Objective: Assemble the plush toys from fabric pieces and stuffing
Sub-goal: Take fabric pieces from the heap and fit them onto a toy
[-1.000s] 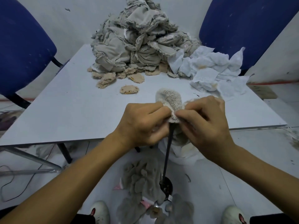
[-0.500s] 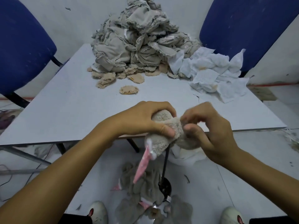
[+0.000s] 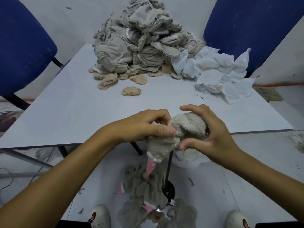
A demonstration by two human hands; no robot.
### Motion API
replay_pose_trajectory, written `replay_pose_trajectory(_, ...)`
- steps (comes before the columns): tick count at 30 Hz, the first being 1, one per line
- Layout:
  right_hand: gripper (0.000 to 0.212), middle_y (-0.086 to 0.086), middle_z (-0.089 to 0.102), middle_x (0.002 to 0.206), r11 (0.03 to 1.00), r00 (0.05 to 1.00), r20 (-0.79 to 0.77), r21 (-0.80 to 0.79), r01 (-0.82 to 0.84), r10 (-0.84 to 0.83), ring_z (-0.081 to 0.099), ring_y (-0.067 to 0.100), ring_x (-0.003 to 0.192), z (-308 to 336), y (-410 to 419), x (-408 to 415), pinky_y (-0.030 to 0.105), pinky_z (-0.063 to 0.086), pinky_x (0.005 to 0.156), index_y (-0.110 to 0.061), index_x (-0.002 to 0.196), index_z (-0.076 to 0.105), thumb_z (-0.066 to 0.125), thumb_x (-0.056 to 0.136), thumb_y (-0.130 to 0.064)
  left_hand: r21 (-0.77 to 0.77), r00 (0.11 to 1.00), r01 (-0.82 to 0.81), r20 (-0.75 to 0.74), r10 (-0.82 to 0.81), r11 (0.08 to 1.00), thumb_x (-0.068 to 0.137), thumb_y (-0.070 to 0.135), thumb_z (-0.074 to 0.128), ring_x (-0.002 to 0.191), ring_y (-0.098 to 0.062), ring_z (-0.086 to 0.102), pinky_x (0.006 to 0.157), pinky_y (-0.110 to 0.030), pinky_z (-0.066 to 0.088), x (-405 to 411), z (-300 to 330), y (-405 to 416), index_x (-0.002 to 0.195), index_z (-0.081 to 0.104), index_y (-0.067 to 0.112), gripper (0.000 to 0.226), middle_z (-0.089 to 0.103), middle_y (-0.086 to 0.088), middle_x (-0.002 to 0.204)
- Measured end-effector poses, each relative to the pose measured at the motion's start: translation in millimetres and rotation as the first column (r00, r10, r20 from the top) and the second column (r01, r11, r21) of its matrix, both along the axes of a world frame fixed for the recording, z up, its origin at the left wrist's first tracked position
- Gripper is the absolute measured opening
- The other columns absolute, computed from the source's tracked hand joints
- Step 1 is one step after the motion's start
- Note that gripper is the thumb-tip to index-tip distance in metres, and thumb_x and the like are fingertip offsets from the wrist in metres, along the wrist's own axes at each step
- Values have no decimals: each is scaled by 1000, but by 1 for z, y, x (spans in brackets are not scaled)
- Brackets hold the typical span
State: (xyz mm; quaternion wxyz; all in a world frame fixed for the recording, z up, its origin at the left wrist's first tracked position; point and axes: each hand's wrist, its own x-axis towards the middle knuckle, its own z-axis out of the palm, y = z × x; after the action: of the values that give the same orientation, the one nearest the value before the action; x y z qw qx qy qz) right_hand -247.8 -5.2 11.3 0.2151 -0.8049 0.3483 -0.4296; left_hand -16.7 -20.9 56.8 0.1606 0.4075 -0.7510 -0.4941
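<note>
A person's left hand (image 3: 148, 125) pinches a beige plush piece (image 3: 179, 130) while the right hand (image 3: 209, 129) curls around its other side — both held just off the near edge of the table (image 3: 69, 112). A pile of fabric pieces (image 3: 141, 45) fills the far edge, white fabric (image 3: 218, 74) by the far right corner.

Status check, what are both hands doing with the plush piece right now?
Left hand pinching plush piece at its edge. Right hand cupped round its fluffy end. Piece held above table edge, pink part hanging. Nothing in the way.
</note>
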Motion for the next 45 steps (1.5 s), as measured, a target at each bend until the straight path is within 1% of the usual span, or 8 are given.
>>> replay_pose_trajectory(5,31,-7,58,92,997,986,164,-57,52,-42,56,9,82,5,6,-1,15,42,71,-30,119,59,65,90,-35,-165,996,-57,-81,44,985,78,15,83,79,-25,64,72,-35,51,-9,-1,2,92,69,8,21,68,-15,88)
replay_pose_trajectory(18,15,-9,54,83,999,993,-113,-26,19,-22,50,4,72,-28,3,-3,17,37,63,-17,95,71,74,85,-27,-312,993,14,118,25,950,79,21,84,72,-5,54,68,-18,40,-10,-16,4,94,78,13,18,57,4,79)
replay_pose_trajectory(22,25,-11,61,88,994,978,183,68,83,-94,61,11,82,-12,9,3,20,48,70,-24,103,66,77,83,-14,-237,993,48,114,-21,970,79,19,83,81,-14,60,72,-28,49,-11,-12,1,96,66,14,25,65,-5,92)
replay_pose_trajectory(26,27,-9,64,93,997,927,366,36,67,-76,65,11,87,11,13,16,16,51,76,-25,106,63,78,84,-20,-184,990,-44,-143,17,982,76,9,83,82,-21,62,72,-42,53,-7,-5,-4,88,63,16,24,66,-2,87)
replay_pose_trajectory(34,43,-19,66,107,990,997,67,137,-42,33,65,10,101,4,8,17,22,52,82,-27,115,62,83,77,-34,-66,993,113,19,-112,991,73,21,85,116,-17,62,98,-45,51,-10,-13,-5,131,57,28,65,65,5,125)
replay_pose_trajectory(37,52,-22,59,108,980,995,78,182,-75,62,62,12,101,5,4,4,20,52,79,-43,121,52,79,76,-45,-64,998,66,7,-66,996,72,41,80,110,-28,60,96,-57,47,-10,-9,-5,123,60,23,58,64,-3,117)
replay_pose_trajectory(41,59,-20,56,105,982,992,-100,175,-65,83,62,12,96,4,1,-10,18,52,75,-46,122,46,81,76,-39,-140,1000,16,-1,-16,990,74,24,84,98,-33,64,88,-57,51,-14,-13,-5,112,67,18,42,68,-14,104)
replay_pose_trajectory(45,47,-16,64,94,991,997,18,105,-78,76,68,11,87,6,3,-7,23,56,72,-37,114,56,81,78,-20,-122,984,52,177,-30,991,70,24,89,92,-7,63,81,-36,54,-10,-14,-7,115,54,41,60,67,6,101)
